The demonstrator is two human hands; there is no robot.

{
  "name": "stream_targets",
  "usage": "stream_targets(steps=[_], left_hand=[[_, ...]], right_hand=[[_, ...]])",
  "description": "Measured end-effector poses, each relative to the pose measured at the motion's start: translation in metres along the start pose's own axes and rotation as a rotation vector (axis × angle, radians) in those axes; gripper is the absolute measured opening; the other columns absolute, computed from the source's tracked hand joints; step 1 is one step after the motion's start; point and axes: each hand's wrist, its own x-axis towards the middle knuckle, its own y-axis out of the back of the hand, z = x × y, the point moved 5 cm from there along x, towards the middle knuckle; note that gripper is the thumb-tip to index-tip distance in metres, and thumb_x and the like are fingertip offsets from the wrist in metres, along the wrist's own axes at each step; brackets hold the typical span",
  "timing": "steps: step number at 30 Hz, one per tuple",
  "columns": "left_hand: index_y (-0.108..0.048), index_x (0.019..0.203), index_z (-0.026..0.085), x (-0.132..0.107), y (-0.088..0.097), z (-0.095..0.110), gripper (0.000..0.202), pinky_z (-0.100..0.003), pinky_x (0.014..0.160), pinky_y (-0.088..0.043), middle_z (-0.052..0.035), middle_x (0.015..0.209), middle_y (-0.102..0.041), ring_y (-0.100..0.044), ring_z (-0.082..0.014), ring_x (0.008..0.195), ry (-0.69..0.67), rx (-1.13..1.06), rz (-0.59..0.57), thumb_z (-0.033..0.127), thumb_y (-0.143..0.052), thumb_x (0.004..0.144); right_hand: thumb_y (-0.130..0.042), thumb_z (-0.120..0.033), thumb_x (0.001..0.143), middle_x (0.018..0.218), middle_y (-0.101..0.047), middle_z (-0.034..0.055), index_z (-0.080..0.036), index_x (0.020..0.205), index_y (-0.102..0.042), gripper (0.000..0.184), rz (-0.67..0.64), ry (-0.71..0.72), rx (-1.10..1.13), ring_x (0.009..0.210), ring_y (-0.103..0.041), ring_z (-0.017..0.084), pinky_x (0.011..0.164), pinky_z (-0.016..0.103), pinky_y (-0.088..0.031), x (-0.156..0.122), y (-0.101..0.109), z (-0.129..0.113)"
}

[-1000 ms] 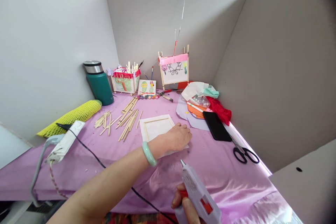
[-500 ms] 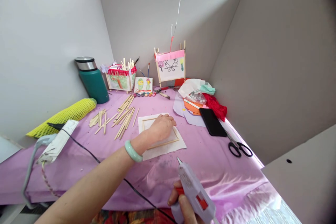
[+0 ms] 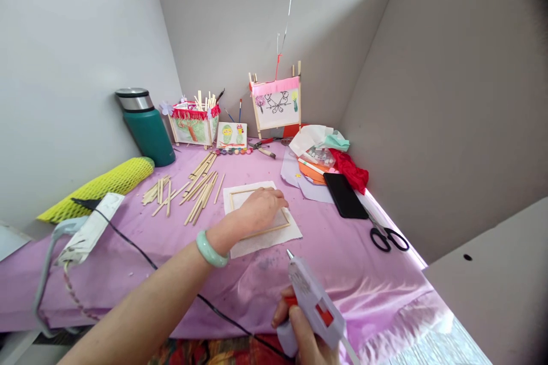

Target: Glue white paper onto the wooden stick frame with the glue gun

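Observation:
My left hand (image 3: 262,208), a pale green bangle on its wrist, bends over the right part of a thin wooden stick frame (image 3: 265,232). Its fingers are closed together at the frame's right side, and their tips are partly hidden. Under the frame lies a white sheet (image 3: 248,248) with uneven edges. Held in my right hand (image 3: 299,325) is a lilac hot glue gun (image 3: 314,293), with fingers wrapped round the handle near the red trigger. The gun's metal nozzle points up and left, apart from the sheet's lower edge.
Loose wooden sticks (image 3: 201,199) lie left of the sheet. A black phone (image 3: 346,196) and scissors (image 3: 389,239) are on the right. A teal bottle (image 3: 148,131) and a decorated box (image 3: 194,125) stand behind. A black cord (image 3: 218,308) crosses the purple cloth (image 3: 180,274).
The whole view has shifted slightly. My left hand stays on the stick frame, and the glue gun remains in my right hand with little visible movement.

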Motion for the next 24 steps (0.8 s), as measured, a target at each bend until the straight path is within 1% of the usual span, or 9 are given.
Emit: stream_targets(steps=[3, 6, 8, 10, 13, 15, 19, 21, 24], left_hand=[[-0.067, 0.102, 0.018, -0.021, 0.004, 0.005, 0.03, -0.033, 0.082, -0.047, -0.0073, 0.1, -0.067, -0.062, -0.0211, 0.095, 0.099, -0.005, 0.044, 0.009, -0.046, 0.082], [-0.067, 0.092, 0.017, -0.049, -0.001, 0.018, 0.021, -0.037, 0.08, -0.048, -0.0073, 0.095, -0.066, -0.061, -0.0225, 0.09, 0.129, 0.033, 0.015, 0.017, -0.047, 0.087], [-0.065, 0.093, 0.017, -0.068, -0.008, 0.026, 0.017, -0.039, 0.082, -0.048, -0.0067, 0.095, -0.066, -0.06, -0.0223, 0.09, 0.145, 0.053, 0.02, 0.018, -0.049, 0.088], [-0.063, 0.098, 0.017, -0.086, -0.015, 0.032, 0.017, -0.04, 0.089, -0.047, -0.0082, 0.105, -0.065, -0.059, -0.0226, 0.099, 0.177, 0.066, 0.083, 0.017, -0.05, 0.088], [-0.06, 0.112, 0.016, -0.106, -0.024, 0.045, 0.025, -0.044, 0.105, -0.039, -0.0104, 0.125, -0.059, -0.05, -0.0238, 0.119, 0.194, 0.089, 0.255, 0.016, -0.047, 0.09], [-0.058, 0.117, 0.017, -0.115, -0.033, 0.056, 0.028, -0.044, 0.107, -0.038, -0.0097, 0.125, -0.06, -0.05, -0.0228, 0.121, 0.176, 0.08, 0.315, 0.016, -0.046, 0.091], [-0.057, 0.119, 0.016, -0.122, -0.048, 0.067, 0.031, -0.043, 0.102, -0.044, -0.0106, 0.126, -0.061, -0.054, -0.0235, 0.118, 0.217, 0.076, 0.372, 0.016, -0.045, 0.091], [-0.057, 0.119, 0.015, -0.124, -0.05, 0.069, 0.031, -0.042, 0.102, -0.045, -0.0104, 0.127, -0.06, -0.054, -0.0242, 0.118, 0.218, 0.077, 0.386, 0.015, -0.045, 0.091], [-0.059, 0.115, 0.015, -0.126, -0.046, 0.068, 0.028, -0.041, 0.099, -0.046, -0.0098, 0.122, -0.063, -0.056, -0.0234, 0.114, 0.205, 0.07, 0.392, 0.014, -0.045, 0.09]], right_hand=[[-0.055, -0.053, 0.084, 0.06, -0.062, -0.0007, -0.021, 0.086, -0.064, 0.033, -0.004, -0.08, 0.081, 0.054, -0.056, 0.014, 0.051, 0.024, -0.044, 0.006, 0.002, 0.004], [-0.056, -0.052, 0.083, 0.06, -0.062, 0.0, -0.02, 0.084, -0.063, 0.033, -0.006, -0.094, 0.104, 0.055, -0.057, 0.015, 0.052, 0.025, -0.045, 0.009, 0.001, 0.003], [-0.057, -0.052, 0.082, 0.06, -0.062, 0.0, -0.019, 0.086, -0.062, 0.034, -0.012, -0.105, 0.121, 0.054, -0.056, 0.015, 0.052, 0.026, -0.044, 0.01, 0.0, 0.003], [-0.058, -0.051, 0.082, 0.059, -0.061, -0.0002, -0.019, 0.087, -0.062, 0.033, -0.006, -0.113, 0.135, 0.054, -0.056, 0.015, 0.054, 0.026, -0.045, 0.009, 0.0, 0.002], [-0.058, -0.05, 0.082, 0.058, -0.062, 0.0002, -0.019, 0.085, -0.063, 0.031, -0.01, -0.11, 0.136, 0.056, -0.057, 0.016, 0.056, 0.026, -0.046, 0.009, -0.003, 0.0], [-0.058, -0.05, 0.082, 0.058, -0.062, 0.0006, -0.019, 0.084, -0.063, 0.031, -0.012, -0.107, 0.119, 0.056, -0.057, 0.016, 0.056, 0.026, -0.046, 0.009, -0.004, -0.001], [-0.058, -0.05, 0.081, 0.059, -0.062, 0.001, -0.019, 0.084, -0.062, 0.031, -0.01, -0.117, 0.101, 0.056, -0.057, 0.017, 0.056, 0.027, -0.046, 0.01, -0.004, 0.0], [-0.058, -0.05, 0.081, 0.059, -0.062, 0.0006, -0.019, 0.086, -0.062, 0.031, -0.02, -0.129, 0.108, 0.054, -0.056, 0.016, 0.056, 0.027, -0.046, 0.01, -0.004, 0.001], [-0.059, -0.05, 0.08, 0.062, -0.063, 0.002, -0.019, 0.084, -0.063, 0.032, -0.031, -0.118, 0.09, 0.057, -0.057, 0.016, 0.058, 0.027, -0.047, 0.01, -0.004, 0.0]])
